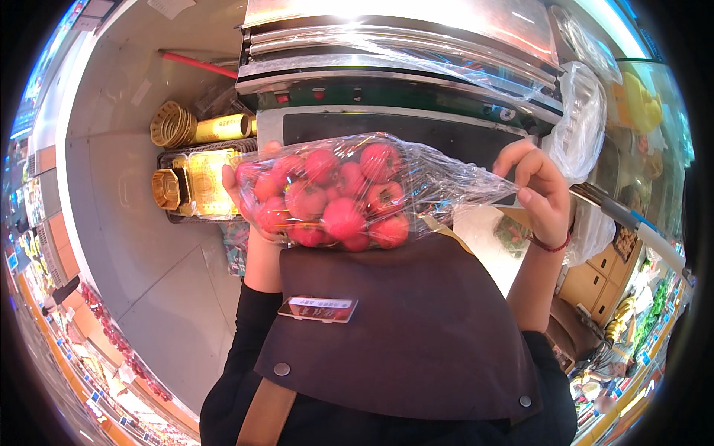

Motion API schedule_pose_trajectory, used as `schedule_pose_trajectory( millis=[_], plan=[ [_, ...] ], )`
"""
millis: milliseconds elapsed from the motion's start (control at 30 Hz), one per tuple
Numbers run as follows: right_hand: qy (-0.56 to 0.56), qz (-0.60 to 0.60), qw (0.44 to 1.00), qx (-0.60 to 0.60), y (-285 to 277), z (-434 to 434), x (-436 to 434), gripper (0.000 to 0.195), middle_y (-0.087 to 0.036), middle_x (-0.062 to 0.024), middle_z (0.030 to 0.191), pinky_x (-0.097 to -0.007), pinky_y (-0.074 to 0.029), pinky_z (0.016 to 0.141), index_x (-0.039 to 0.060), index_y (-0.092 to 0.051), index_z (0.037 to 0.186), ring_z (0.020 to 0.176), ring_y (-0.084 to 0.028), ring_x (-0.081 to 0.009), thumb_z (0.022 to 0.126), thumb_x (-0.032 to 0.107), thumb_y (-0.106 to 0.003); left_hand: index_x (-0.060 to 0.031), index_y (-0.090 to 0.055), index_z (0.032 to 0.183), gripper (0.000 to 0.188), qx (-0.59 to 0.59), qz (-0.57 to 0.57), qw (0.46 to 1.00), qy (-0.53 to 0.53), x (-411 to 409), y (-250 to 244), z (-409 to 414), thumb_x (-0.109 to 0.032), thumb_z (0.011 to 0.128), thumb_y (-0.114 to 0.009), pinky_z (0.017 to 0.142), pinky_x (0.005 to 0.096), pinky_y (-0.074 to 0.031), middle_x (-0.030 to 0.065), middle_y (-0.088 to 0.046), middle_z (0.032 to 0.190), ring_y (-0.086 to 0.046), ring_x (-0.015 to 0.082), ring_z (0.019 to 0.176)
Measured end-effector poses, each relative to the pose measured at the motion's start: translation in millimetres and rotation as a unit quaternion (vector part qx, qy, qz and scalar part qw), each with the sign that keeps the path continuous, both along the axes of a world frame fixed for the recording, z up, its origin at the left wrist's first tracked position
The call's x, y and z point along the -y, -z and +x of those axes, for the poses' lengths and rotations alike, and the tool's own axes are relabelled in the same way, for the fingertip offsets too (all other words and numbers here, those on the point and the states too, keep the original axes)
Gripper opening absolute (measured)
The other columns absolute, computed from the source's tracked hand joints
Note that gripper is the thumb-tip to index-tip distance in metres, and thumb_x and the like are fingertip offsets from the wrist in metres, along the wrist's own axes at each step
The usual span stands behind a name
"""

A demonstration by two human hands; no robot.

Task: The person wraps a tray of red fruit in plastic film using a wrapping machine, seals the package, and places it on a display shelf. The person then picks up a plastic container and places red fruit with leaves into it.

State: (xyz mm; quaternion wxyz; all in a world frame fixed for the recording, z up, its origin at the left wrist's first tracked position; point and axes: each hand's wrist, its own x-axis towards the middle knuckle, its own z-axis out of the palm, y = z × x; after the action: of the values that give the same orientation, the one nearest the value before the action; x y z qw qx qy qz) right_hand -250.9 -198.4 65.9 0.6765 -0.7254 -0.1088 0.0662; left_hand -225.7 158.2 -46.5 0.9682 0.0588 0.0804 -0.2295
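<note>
A pack of round red fruit (321,195), covered in clear plastic film, is held up in front of my apron. The fruit look like hawthorns or small apples. My left hand (233,187) grips the pack's left end, with its fingers partly behind the film. To the right, the loose plastic film (466,177) stretches out into a gathered, creased tail. The end of this tail is pinched between the thumb and fingers of my right hand (532,187). Beneath the pack, the underside is mostly hidden.
Just beyond the pack stands a film-wrapping machine (401,89) with metal rollers, switches and a dark plate (446,131). At left, a dark basket (245,146) holds clear and gold plastic trays (212,184). Bagged clear containers (580,122) stand at right, near a grey-and-white bar (636,220).
</note>
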Motion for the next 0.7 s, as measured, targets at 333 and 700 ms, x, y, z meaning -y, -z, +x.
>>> schedule_pose_trajectory(
  millis=[333,700],
  plan=[
    [0.004,0.099,0.993,0.071,2.4,-1.2,-20.8,0.013,-0.059,-0.0213,0.095,-0.0284,-0.043,0.074,0.006,-0.041,0.084,0.081,-0.052,-0.017,0.086,0.016,-0.049,-0.0018,-0.049,0.118,0.075,-0.017,-0.009,1.0,-0.014,0.4,-2.9,-3.3,-0.064,0.077,-0.053,0.096,0.0534,-0.04,0.0235,-0.052,0.12,-0.051,0.039,0.11],
    [0.041,0.18,0.981,-0.05,8.1,-6.9,-35.5,0.013,-0.061,-0.0211,0.084,-0.0204,-0.037,0.053,0.0083,-0.034,0.093,0.062,-0.047,-0.0107,0.095,0.02,-0.038,-0.0012,-0.049,0.117,0.076,-0.011,0.02,0.999,-0.029,4.5,-5.8,-1.6,-0.065,0.076,-0.054,0.096,0.0508,-0.04,0.0222,-0.053,0.119,-0.051,0.0374,0.109]
  ],
)
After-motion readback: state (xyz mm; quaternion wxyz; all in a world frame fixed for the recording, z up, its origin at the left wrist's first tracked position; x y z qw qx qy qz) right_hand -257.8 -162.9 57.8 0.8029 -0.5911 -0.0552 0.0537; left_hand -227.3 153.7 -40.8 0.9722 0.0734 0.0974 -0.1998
